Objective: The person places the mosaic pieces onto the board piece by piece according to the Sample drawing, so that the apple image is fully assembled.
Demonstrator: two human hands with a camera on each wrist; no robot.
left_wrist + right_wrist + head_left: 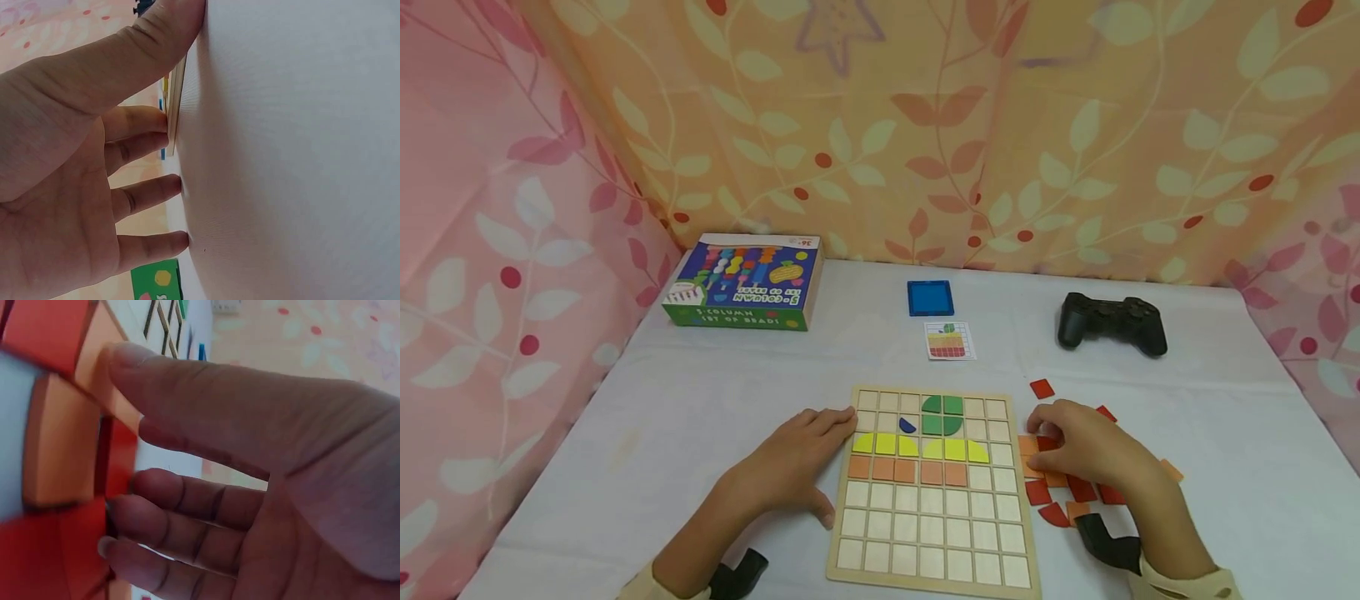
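Observation:
A wooden grid board [917, 525] lies on the table, holding several green tiles [952, 406], a small blue piece [907, 426], a row of yellow tiles [885, 444] and a row of orange tiles [883, 469]. My left hand [782, 467] rests at the board's left edge, fingers spread, fingertips on the cloth and against the rim. Right of the board, my right hand [1086, 437] reaches over loose red and orange tiles. Its thumb touches an orange tile [103, 353]; the index fingertip is near that tile's far end. Other fingers bend loosely beside a red tile [119, 456].
A pattern card [950, 341] lies behind the board, near a blue square tray [930, 298]. At the back left stands a bead-set box [741, 283]; a black game controller [1112, 323] is at the back right. One red tile [1042, 389] lies apart.

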